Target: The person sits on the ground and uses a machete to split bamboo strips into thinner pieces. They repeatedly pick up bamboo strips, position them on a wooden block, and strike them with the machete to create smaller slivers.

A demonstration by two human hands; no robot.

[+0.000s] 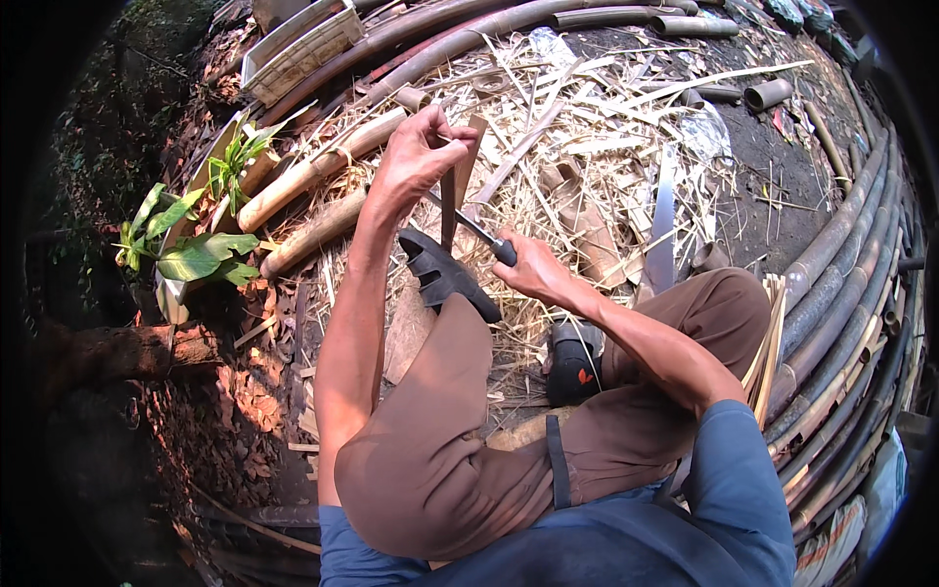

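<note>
My left hand [424,152] is raised above my left shoe, its thumb and fingers pinched on the upper end of a bamboo strip [448,210]. The strip hangs upright, its lower end by the black sandal [445,274]. Lower and to the right, my right hand [536,267] is wrapped round the dark handle of a knife [469,225]. Its narrow blade points up and left and crosses the strip below my left hand. Whether the edge is cutting into the bamboo cannot be made out.
Pale bamboo shavings [606,147] cover the ground ahead. A saw blade [662,220] stands upright right of my hands. Cut bamboo poles [313,181] lie at the left, and long poles [841,284] are stacked at the right. A plastic crate [303,54] sits at the far left.
</note>
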